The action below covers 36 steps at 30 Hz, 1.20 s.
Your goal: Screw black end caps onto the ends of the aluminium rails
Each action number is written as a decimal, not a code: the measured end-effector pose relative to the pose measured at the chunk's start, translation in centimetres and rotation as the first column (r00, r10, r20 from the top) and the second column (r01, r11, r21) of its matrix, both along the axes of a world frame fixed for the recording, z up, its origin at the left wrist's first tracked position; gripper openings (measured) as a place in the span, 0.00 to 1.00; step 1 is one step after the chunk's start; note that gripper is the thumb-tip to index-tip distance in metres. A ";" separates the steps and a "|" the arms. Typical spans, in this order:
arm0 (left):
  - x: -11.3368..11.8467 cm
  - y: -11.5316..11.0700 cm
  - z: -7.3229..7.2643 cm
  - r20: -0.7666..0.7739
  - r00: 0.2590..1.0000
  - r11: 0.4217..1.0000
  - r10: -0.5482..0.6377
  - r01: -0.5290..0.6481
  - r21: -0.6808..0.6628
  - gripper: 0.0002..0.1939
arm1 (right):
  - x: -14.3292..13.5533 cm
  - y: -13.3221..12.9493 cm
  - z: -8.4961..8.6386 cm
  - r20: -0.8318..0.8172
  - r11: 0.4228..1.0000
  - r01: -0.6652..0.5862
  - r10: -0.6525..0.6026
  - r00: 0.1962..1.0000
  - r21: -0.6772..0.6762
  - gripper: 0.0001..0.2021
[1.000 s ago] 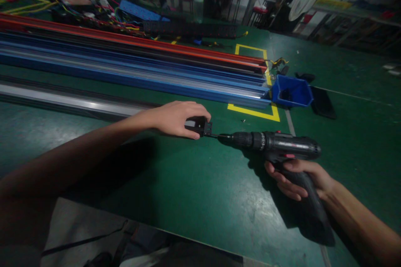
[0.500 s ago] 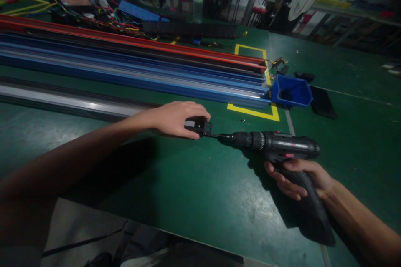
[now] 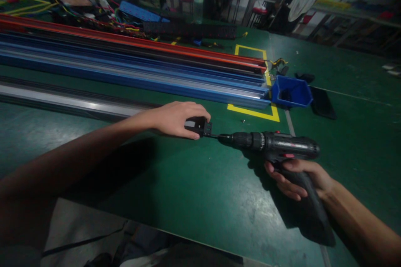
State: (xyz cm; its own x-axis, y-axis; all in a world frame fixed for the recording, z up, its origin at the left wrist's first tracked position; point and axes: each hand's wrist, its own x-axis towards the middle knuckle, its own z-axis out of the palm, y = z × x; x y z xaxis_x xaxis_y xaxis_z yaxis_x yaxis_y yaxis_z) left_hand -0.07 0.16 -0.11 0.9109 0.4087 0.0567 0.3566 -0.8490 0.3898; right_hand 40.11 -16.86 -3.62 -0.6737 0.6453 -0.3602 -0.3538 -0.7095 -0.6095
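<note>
My left hand [image 3: 175, 119] grips the end of a long grey metal rail [image 3: 62, 102] that lies on the green table [image 3: 194, 192], with a black end cap [image 3: 198, 126] showing past my fingers. My right hand [image 3: 297, 177] holds the grip of a black cordless drill [image 3: 282, 147]. The drill lies level, and its bit touches the face of the end cap.
A stack of blue and orange rails [image 3: 140, 64] lies beyond, ending at a yellow taped square [image 3: 269, 112]. A blue bin [image 3: 291, 91] and a black pad [image 3: 322, 102] sit to the right. A small screw [image 3: 242, 120] lies loose. Wires and parts crowd the far left.
</note>
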 end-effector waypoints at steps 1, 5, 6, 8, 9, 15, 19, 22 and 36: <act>0.0 0.0 0.0 0.001 1.000 1.000 -0.001 0.001 0.001 0.24 | 0.0 0.0 0.0 -0.002 1.000 0.000 0.000 1.000 -0.001 0.15; 0.0 0.1 -0.1 0.010 1.000 1.000 -0.006 0.006 0.001 0.24 | 0.1 0.0 0.0 -0.002 1.000 -0.002 0.002 1.000 0.000 0.14; 0.0 0.1 -0.1 0.014 1.000 1.000 -0.008 0.008 0.002 0.24 | 0.1 0.0 0.0 -0.002 1.000 -0.003 0.003 1.000 -0.001 0.14; 0.0 0.1 -0.1 0.018 1.000 1.000 -0.011 0.011 0.005 0.25 | 0.1 -0.1 0.1 -0.004 1.000 -0.003 0.003 1.000 -0.003 0.14; 0.0 0.0 -0.1 0.018 1.000 1.000 -0.012 0.012 0.007 0.24 | 0.0 -0.1 0.1 -0.007 1.000 -0.001 0.001 1.000 -0.003 0.14; 0.0 0.0 -0.1 0.009 1.000 1.000 -0.006 0.006 0.012 0.24 | 0.0 -0.1 0.2 -0.005 1.000 0.008 -0.008 1.000 -0.011 0.15; 0.0 0.1 -0.1 0.006 1.000 1.000 -0.013 0.013 0.010 0.24 | 0.1 -0.1 0.2 0.001 1.000 0.005 -0.005 1.000 -0.019 0.14; 0.0 0.1 -0.1 0.002 1.000 1.000 -0.006 0.006 0.009 0.25 | 0.0 -0.1 0.1 0.007 1.000 0.006 -0.006 1.000 -0.018 0.14; 0.0 0.1 -0.1 -0.003 1.000 1.000 0.002 -0.002 0.005 0.24 | 0.1 -0.2 0.1 0.026 1.000 0.003 -0.002 1.000 -0.022 0.14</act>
State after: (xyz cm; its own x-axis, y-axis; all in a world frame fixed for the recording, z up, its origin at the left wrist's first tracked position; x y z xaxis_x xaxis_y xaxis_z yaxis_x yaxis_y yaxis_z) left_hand -0.07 0.25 -0.23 0.9104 0.4100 0.0560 0.3594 -0.8504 0.3842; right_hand 40.20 -17.09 -3.55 -0.6626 0.6386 -0.3914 -0.3400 -0.7220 -0.6025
